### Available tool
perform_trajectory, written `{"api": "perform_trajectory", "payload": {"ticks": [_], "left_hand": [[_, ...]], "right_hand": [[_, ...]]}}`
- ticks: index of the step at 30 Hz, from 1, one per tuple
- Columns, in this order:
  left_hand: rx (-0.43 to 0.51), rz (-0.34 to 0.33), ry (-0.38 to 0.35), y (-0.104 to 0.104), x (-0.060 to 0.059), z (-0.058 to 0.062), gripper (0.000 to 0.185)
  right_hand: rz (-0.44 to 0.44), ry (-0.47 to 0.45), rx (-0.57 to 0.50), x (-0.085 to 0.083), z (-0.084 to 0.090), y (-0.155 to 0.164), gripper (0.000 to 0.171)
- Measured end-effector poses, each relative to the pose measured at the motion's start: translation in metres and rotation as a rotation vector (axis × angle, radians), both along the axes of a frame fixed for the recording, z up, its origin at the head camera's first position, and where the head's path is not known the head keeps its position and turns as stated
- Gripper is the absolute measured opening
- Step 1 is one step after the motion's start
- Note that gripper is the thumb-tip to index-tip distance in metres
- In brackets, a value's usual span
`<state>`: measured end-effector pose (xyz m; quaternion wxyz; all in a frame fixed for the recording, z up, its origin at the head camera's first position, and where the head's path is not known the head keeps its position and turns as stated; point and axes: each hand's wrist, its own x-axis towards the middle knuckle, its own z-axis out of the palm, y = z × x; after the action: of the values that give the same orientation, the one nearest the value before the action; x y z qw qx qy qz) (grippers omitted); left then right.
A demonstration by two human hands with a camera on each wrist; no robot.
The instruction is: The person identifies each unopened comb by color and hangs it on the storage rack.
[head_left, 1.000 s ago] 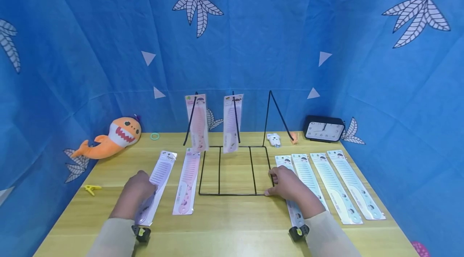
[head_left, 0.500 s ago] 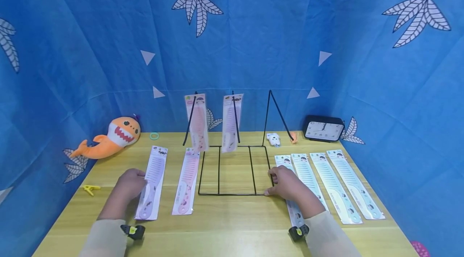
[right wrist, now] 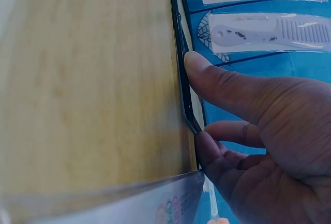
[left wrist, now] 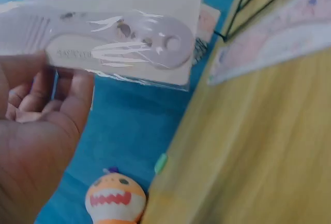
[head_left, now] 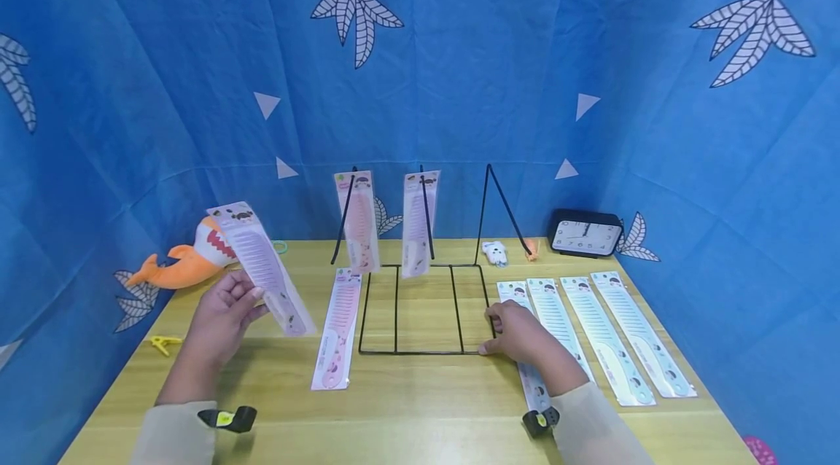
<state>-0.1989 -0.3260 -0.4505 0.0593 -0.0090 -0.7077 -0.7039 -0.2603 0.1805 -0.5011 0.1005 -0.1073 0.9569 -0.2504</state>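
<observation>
The left hand (head_left: 219, 319) pinches the light, flexible, slippery-sleeved packaged lilac comb (head_left: 262, 270) at mid-length, raised above the table (head_left: 420, 407), while the right hand (head_left: 521, 334) grips the wire rack (head_left: 426, 350) corner.

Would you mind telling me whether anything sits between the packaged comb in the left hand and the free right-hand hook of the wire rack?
Partly. The comb in the left hand is left of the rack, and two hung combs occupy the nearer hooks. The free hook lies beyond them; the space in front looks open.
</observation>
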Motion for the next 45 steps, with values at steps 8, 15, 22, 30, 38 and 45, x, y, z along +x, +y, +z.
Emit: {"api": "perform_trajectory", "payload": {"ticks": [8, 15, 22, 30, 38, 45], "left_hand": [[0.078, -0.301, 0.302, 0.013, 0.009, 0.009, 0.057], [-0.003, -0.413, 0.305, 0.036, 0.018, 0.017, 0.048], [-0.214, -0.382, 0.234, 0.072, 0.028, 0.02, 0.031], [-0.322, -0.367, 0.228, 0.121, 0.031, 0.018, 0.006], [-0.319, -0.329, 0.164, 0.152, 0.02, 0.011, 0.007], [-0.314, -0.326, 0.126, 0.165, 0.01, 0.006, 0.007]], "right_hand": [[-0.006, -0.007, 0.005, 0.0, 0.001, 0.0, 0.077], [-0.008, -0.008, 0.012, 0.001, 0.003, 0.0, 0.076], [-0.013, -0.022, 0.004, 0.002, 0.003, 0.0, 0.076], [-0.009, -0.01, -0.007, 0.001, 0.001, 0.0, 0.077], [-0.007, -0.005, -0.005, 0.0, 0.0, 0.0, 0.076], [-0.005, -0.005, -0.014, 0.0, 0.0, 0.0, 0.076]]}}
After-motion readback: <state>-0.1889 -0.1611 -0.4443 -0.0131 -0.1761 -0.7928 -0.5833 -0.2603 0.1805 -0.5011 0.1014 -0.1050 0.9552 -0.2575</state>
